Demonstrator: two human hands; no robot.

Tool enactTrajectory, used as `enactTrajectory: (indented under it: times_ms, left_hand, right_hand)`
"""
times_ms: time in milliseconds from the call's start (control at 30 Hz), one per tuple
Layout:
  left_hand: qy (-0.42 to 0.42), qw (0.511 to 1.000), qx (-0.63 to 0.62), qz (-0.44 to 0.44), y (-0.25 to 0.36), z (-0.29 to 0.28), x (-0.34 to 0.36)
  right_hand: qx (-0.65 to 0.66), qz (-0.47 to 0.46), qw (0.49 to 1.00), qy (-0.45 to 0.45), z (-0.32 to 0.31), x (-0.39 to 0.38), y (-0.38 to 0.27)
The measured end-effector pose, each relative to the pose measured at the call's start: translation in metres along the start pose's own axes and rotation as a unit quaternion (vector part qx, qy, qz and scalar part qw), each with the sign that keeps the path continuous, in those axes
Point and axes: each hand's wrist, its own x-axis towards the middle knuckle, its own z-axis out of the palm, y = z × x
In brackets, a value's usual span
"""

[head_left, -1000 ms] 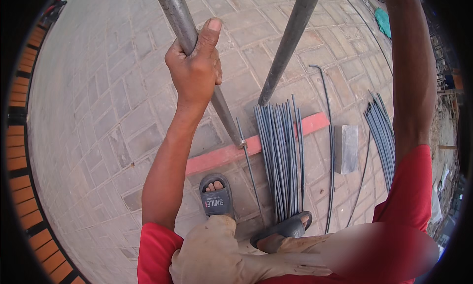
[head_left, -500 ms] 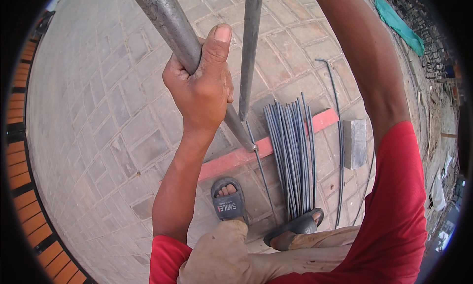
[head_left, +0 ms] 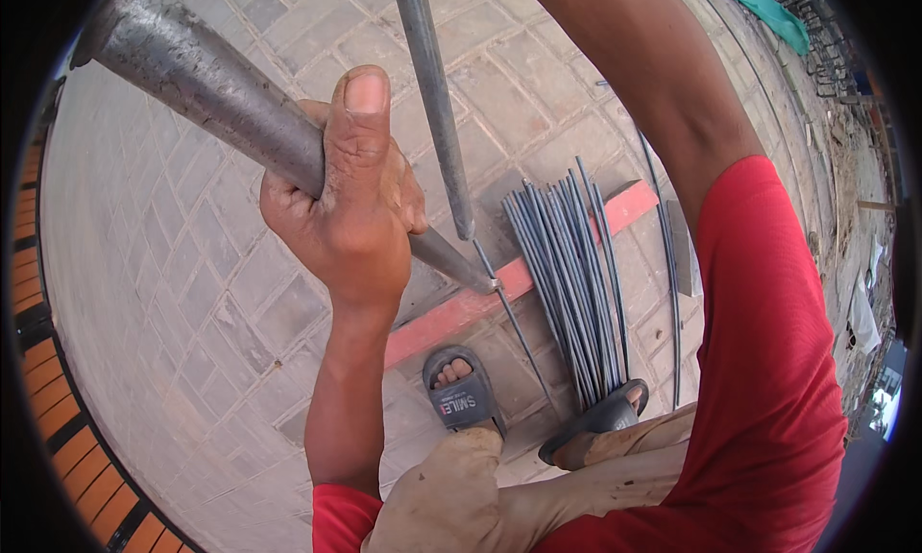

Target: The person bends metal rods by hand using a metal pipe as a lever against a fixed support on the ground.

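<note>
My left hand (head_left: pixel 351 183) is closed around a thick grey metal pipe (head_left: pixel 202 83), its thumb pointing up along the side. This pipe slants down to the right, and its lower end meets a thin steel rod (head_left: pixel 528 347) above a red metal bar (head_left: pixel 447 320) on the ground. A second, narrower pipe (head_left: pixel 432 102) comes down from the top edge, its lower end at the upper tip of that rod. My right forearm (head_left: pixel 639 63) reaches up past the top edge, so my right hand is out of sight.
Beside my sandalled feet (head_left: pixel 466 390) a bundle of cut steel rods (head_left: pixel 567 289) lies across the red bar. Farther right are a long bent rod (head_left: pixel 669 255) and a grey block (head_left: pixel 684 251), partly behind my arm. Brick paving (head_left: pixel 230 313) spreads leftward; green cloth (head_left: pixel 764 11) lies far right.
My left hand has swung left, tilting the thick pipe further over, with its upper end nearer me. The narrow pipe's upper part and my right arm have also shifted left.
</note>
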Motion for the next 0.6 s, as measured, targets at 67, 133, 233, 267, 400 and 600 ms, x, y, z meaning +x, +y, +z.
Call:
enactTrajectory:
  times_ms: [67, 133, 233, 267, 400, 600]
  left_hand:
    - [0.019, 0.999, 0.029, 0.002, 0.002, -0.021, 0.003]
    - [0.012, 1.000, 0.029, -0.003, 0.001, -0.021, 0.004]
    - [-0.013, 1.000, 0.009, 0.002, 0.000, -0.014, 0.004]
    - [-0.013, 1.000, 0.010, 0.000, 0.000, -0.014, 0.004]
    - [0.016, 0.999, 0.039, -0.002, 0.002, -0.025, 0.003]
    - [0.000, 1.000, 0.005, -0.015, 0.002, -0.008, 0.003]
  right_hand:
    - [-0.283, -0.073, 0.956, -0.004, 0.030, -0.014, -0.037]
    - [-0.561, -0.183, 0.804, -0.072, 0.015, -0.022, -0.046]
    - [-0.181, 0.000, 0.984, 0.010, 0.026, -0.028, -0.041]
    - [-0.179, 0.001, 0.984, 0.009, 0.030, -0.032, -0.042]
    - [0.238, 0.203, 0.946, 0.087, 0.065, -0.064, -0.061]
    - [-0.536, -0.198, 0.820, -0.031, 0.070, -0.032, 0.018]
